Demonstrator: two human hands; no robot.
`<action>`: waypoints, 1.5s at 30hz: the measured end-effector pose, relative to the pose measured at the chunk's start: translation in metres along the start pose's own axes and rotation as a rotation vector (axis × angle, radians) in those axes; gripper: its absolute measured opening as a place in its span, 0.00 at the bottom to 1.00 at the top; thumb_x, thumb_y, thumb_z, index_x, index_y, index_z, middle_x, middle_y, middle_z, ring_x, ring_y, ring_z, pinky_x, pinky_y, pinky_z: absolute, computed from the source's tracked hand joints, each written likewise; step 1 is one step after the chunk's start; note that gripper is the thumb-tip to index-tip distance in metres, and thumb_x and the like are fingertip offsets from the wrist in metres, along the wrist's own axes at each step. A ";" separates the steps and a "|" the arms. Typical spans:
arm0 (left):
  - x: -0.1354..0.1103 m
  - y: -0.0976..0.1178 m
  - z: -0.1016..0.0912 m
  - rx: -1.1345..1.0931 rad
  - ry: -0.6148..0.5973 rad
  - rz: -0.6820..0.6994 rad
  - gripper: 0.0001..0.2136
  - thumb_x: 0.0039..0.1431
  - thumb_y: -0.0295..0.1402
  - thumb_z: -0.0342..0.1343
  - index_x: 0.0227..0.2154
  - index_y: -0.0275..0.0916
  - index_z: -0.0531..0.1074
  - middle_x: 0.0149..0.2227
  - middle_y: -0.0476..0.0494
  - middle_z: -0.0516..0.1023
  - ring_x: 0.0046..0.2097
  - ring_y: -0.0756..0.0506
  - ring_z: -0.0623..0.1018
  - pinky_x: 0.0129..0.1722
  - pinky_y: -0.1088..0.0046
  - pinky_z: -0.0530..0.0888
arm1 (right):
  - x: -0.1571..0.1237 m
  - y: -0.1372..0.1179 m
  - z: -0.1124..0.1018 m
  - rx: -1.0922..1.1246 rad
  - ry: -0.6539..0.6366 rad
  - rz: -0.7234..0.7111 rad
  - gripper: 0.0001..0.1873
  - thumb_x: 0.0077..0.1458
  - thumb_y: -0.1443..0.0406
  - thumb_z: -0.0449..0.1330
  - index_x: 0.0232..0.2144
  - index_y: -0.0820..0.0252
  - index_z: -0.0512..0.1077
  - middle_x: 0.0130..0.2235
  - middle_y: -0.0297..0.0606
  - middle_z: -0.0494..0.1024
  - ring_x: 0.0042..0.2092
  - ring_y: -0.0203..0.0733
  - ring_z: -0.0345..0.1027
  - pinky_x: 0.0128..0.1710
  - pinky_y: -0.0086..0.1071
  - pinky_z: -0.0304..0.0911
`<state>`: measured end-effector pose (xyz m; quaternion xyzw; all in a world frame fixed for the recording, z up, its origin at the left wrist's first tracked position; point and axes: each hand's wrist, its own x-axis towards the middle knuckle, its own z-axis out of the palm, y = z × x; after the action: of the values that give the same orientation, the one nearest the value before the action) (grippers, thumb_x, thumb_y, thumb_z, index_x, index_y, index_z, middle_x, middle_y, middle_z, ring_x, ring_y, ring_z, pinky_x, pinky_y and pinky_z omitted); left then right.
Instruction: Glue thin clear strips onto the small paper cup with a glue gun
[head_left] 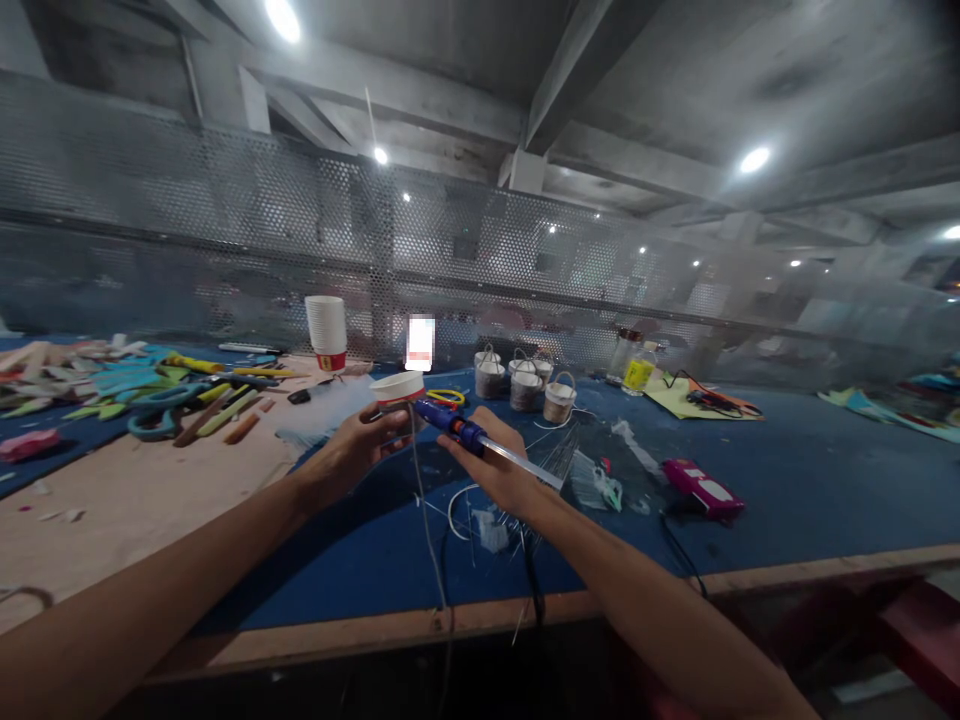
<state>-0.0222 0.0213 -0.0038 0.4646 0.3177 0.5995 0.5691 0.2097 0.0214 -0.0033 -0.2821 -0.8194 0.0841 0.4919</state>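
Note:
My left hand (pixel 360 445) is closed round a white paper cup (pixel 397 388) with a red band, held above the blue table mat (pixel 787 480). My right hand (pixel 499 465) grips a blue glue gun (pixel 457 428) with a clear glue stick poking out of its back. The gun's nozzle points at the cup's side, close to or touching it. A thin white cord hangs down from the cup toward the table's front edge.
A stack of white cups (pixel 327 333) stands at the back left. Several small cup buckets with wire handles (pixel 525 385) sit behind my hands. Scissors and tools (pixel 161 395) litter the left side. A pink glue gun (pixel 701 487) lies to the right, and a perforated metal screen (pixel 225 230) runs along the back.

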 end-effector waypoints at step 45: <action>0.000 0.000 -0.006 0.041 -0.036 -0.035 0.23 0.55 0.40 0.73 0.54 0.43 0.82 0.59 0.37 0.83 0.63 0.33 0.78 0.57 0.59 0.76 | 0.002 0.003 0.002 0.029 0.036 0.081 0.14 0.66 0.51 0.64 0.41 0.54 0.79 0.40 0.37 0.79 0.41 0.43 0.74 0.42 0.34 0.70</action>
<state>-0.0277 0.0219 -0.0060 0.4813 0.3275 0.5742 0.5756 0.2085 0.0254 -0.0035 -0.3094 -0.7970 0.1108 0.5068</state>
